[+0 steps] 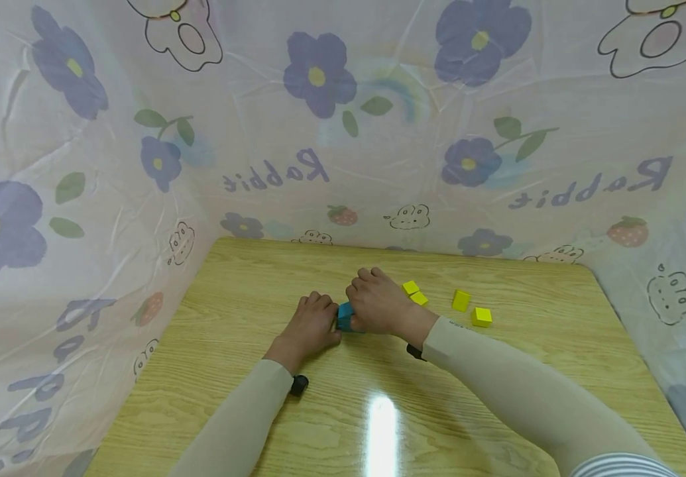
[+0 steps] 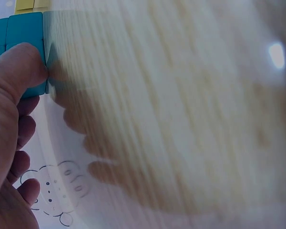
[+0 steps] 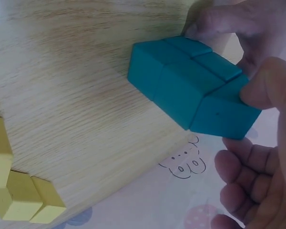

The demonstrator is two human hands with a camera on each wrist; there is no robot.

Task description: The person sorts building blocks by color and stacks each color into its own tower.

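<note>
Several teal blocks sit pressed side by side in a compact group on the wooden table; in the head view the hands cover most of them. My left hand grips the group's left end, its thumb flat against a block face and the fingers curled behind. At the other end my right hand pinches a teal block, with the thumb on top and the fingertips at its lower edge. In the right wrist view, thin seams show between the blocks.
To the right of the hands lie several yellow blocks: two close together, one farther right and one nearest the right edge. Patterned cloth walls the table at the back and sides.
</note>
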